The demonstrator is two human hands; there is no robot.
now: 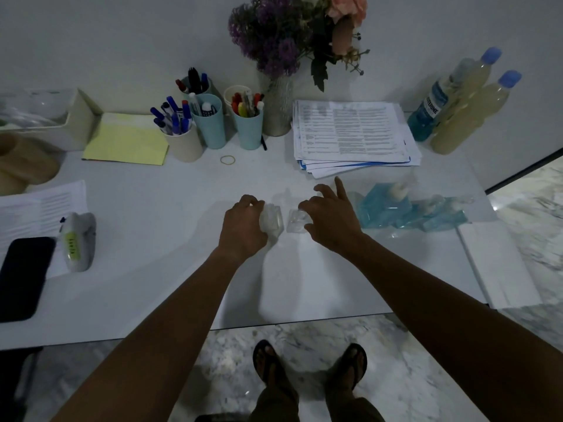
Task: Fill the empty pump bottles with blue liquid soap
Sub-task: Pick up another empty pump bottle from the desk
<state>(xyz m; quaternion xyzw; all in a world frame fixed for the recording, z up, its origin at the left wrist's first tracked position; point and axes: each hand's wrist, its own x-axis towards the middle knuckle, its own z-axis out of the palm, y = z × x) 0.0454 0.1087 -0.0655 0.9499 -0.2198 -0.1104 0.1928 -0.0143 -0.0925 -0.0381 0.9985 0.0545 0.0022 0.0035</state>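
Observation:
Two clear empty pump bottles stand side by side at the middle of the white table (152,284). My left hand (243,226) grips the left empty bottle (272,220). My right hand (329,214) holds the right empty bottle (297,222) with thumb and curled fingers, while its index finger points away. To the right stand several pump bottles filled with blue soap (384,208), the nearest with a white pump (399,190). The image is blurred, so the pump heads of the empty bottles are hard to make out.
Behind are cups of pens (210,120), a flower vase (277,108), a paper stack (350,135), a yellow pad (128,138) and a rubber band (228,159). At back right stand a blue mouthwash bottle (426,114) and two yellowish bottles (469,117). A phone (24,275) lies left.

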